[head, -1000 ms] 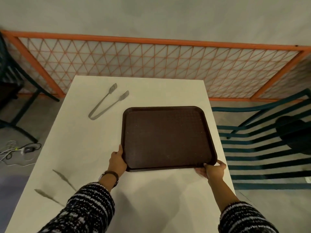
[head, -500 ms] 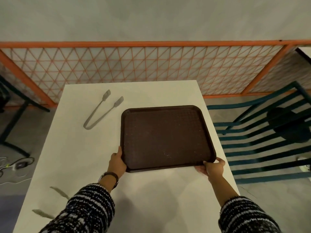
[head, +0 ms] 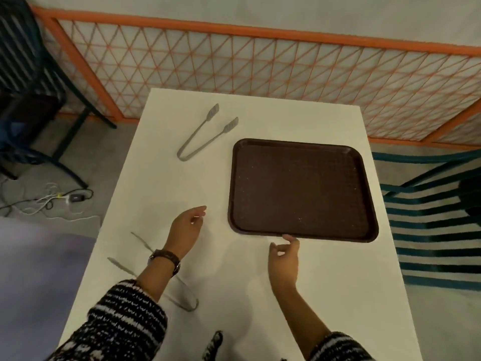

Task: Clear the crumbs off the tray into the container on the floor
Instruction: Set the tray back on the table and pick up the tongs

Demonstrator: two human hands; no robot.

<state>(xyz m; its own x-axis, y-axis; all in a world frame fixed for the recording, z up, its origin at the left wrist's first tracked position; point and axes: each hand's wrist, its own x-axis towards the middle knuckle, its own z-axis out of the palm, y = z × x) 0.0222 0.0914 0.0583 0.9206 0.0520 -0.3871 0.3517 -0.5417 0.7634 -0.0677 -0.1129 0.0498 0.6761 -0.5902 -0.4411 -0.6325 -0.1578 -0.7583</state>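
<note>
A dark brown tray point(head: 299, 188) lies flat on the white table point(head: 161, 178), toward its right side, with a few pale crumbs scattered on it. My left hand point(head: 186, 227) hovers to the left of the tray, fingers loosely bent, holding nothing. My right hand point(head: 283, 259) is just in front of the tray's near edge, fingers loosely curled and empty, one fingertip close to the rim. No container on the floor is in view.
Metal tongs point(head: 203, 134) lie at the far left of the table. A second pair of tongs point(head: 156, 272) lies near my left forearm. A teal slatted chair point(head: 437, 230) stands to the right, a dark chair point(head: 31, 74) and cables point(head: 52, 201) to the left, an orange lattice fence point(head: 260, 69) behind.
Both hands have let go of the tray's near corners and drawn back. The tray stays flat on the table. The view has shifted left and down.
</note>
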